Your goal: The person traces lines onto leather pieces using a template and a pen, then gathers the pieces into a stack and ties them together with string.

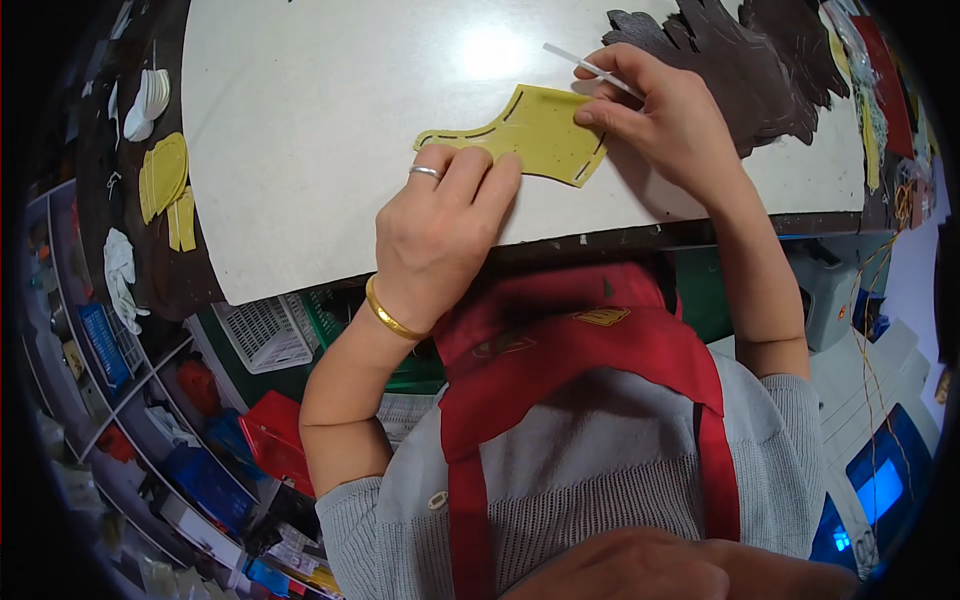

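A yellow pattern template (548,130) with narrow slots lies near the table's front edge. Dark material shows through the slots and along its lower rim. My left hand (440,205), with a ring and a gold bangle, has its fingers bent over the template's lower left part and presses on it. At the right end, my right hand (665,115) rests its thumb on the template's edge. A thin white stick, like a pen refill (572,58), is held in that hand and points to the upper left. Its other end is hidden by the fingers.
Dark brown cut leather pieces (735,75) are heaped at the back right of the white tabletop (300,150). More yellow templates (163,178) and a white glove (120,275) lie along the left side. Below stand a white basket (265,335) and shelves with boxes (105,345).
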A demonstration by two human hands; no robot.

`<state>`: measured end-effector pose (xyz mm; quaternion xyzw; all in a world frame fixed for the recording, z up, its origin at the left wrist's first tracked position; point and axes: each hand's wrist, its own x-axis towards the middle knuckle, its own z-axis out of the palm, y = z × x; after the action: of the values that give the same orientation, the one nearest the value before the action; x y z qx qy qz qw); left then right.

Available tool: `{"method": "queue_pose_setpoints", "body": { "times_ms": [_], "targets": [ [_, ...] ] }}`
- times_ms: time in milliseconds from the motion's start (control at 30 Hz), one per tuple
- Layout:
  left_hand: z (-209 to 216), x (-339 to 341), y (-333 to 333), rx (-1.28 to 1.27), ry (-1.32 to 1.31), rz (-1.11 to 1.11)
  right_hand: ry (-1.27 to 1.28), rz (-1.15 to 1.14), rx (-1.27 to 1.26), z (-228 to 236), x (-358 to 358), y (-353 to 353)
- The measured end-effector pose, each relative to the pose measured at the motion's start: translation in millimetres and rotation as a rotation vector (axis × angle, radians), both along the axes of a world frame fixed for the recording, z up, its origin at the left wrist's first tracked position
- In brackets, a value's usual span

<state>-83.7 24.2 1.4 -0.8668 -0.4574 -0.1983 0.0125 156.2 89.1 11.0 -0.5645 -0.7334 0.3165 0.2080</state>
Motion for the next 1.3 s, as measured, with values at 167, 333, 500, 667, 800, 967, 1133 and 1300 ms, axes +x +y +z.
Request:
{"method": "queue_pose_setpoints", "body": {
  "times_ms": [167, 333, 500, 667, 800, 967, 1133, 1300],
  "targets": [
    [9.5, 6.8, -1.7, -0.019, 0.035, -0.076, -0.143, 0.045, 0.337, -1.6, -0.4, -1.3],
    [-11.2, 15.8, -9.3, 0.117, -0.058, -0.078, -0.074, 0.082, 0.553, 20.0, -9.2, 19.0],
    [-5.9, 21.2, -16.9, 0.054, -0.071, -0.015, 0.212, 0.245, 0.218, 10.4, -64.8, 22.0],
    [-5.9, 20.5, -20.2, -0.001, -0.075, -0.009, 0.039, 0.478, 0.199, 4.7, -89.7, 26.9],
    [-14.8, 20.9, -22.1, -0.004, -0.132, -0.025, -0.018, 0.522, 0.262, 7.4, -93.0, 26.1],
    [-8.1, 21.1, -17.3, 0.005, -0.123, -0.002, -0.192, 0.581, 0.478, 18.1, -62.9, 26.8],
    [-3.8, 22.0, -16.8, 0.009, -0.092, 0.003, -0.257, 0.405, 0.49, 21.8, -30.1, 34.3],
    [-5.8, 22.6, -14.9, 0.024, -0.089, -0.006, -0.009, 0.249, 0.389, 12.3, -12.1, 13.9]
  ]
}}
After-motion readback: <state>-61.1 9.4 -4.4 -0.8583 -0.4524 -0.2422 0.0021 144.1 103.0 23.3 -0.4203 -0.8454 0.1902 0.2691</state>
